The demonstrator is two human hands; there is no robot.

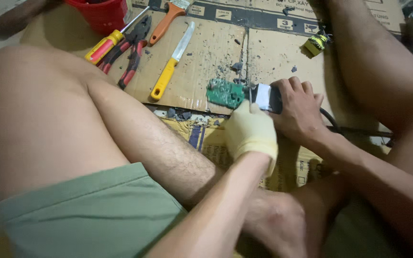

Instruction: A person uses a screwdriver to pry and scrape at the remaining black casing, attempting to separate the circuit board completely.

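A small green circuit board (224, 93) lies on the cardboard (206, 57) between my legs. My left hand (250, 134), in a pale yellow glove, sits just right of the board and pinches a thin metal rod (250, 94) that stands upright by the board's right edge. My right hand (298, 111) is bare and wraps around a black and grey corded tool (265, 97) whose tip points at the board's right edge. The tool's black cord (331, 122) runs off to the right. The two hands touch each other.
On the cardboard at the back left lie a yellow-handled knife (170, 67), red and black pliers (131, 50), a yellow and red screwdriver (106, 45) and an orange-handled tool (164, 21). A red bucket (99, 13) stands behind them. A small yellow and black part (315, 43) lies back right. My bare legs flank the board.
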